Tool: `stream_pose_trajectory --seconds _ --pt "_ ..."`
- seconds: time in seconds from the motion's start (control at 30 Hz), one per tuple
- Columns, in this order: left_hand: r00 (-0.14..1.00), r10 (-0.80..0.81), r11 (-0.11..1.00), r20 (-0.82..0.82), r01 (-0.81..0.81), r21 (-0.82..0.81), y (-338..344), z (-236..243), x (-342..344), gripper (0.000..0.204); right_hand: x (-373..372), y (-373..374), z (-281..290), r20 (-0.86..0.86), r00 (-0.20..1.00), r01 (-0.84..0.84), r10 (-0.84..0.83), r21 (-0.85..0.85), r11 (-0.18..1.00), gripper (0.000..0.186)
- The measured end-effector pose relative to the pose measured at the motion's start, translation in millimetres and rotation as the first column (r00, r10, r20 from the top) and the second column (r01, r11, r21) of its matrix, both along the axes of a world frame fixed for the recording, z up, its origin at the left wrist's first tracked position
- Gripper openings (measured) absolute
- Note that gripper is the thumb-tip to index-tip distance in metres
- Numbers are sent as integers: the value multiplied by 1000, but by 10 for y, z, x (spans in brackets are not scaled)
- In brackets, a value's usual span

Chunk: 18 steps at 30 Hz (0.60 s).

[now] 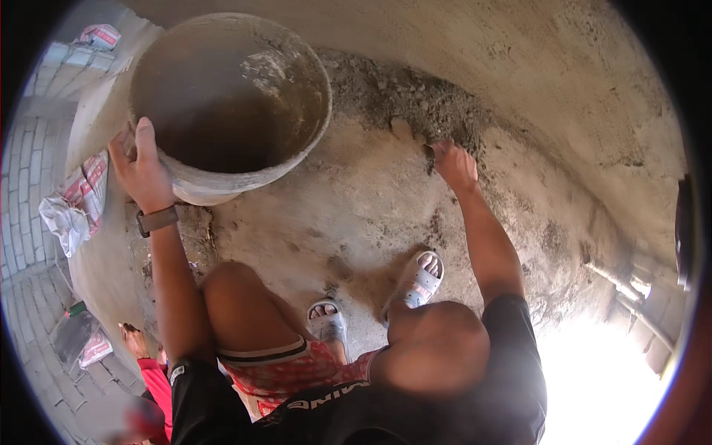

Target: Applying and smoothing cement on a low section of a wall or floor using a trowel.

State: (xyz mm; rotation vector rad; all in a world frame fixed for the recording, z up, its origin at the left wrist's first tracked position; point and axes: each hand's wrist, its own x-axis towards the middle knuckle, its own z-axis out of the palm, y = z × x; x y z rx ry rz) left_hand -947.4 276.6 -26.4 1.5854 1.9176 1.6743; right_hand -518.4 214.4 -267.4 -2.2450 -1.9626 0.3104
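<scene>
My left hand [144,167] grips the rim of a large round plastic bucket [241,182], whose dingy, crusted inside looks murky brown; I cannot tell how much it holds. My right hand [456,163] is closed on the handle of a small trowel [406,132], its blade low against the rough cement floor [371,208] beside loose dark gravel and debris [437,100] along the foot of a plastered wall [541,67]. My feet in light slides are below, between my hands.
At the left, past a ledge [89,133], lie paved ground [22,193], cement sacks [85,193] and further bags [93,348]. Another person's hand [133,341] and red sleeve [156,386] show at lower left. Poles [638,311] and bright glare are at lower right.
</scene>
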Motion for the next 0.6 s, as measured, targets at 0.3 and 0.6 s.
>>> stream_pose_trajectory --seconds 0.3,0.6 --pt "996 77 997 -40 -76 9 -69 66 -19 44 -93 -60 1280 -65 997 40 -50 -149 988 24" --pt "980 61 993 -191 -78 -86 -22 13 189 42 -1129 530 2499 380 812 -580 443 428 694 27"
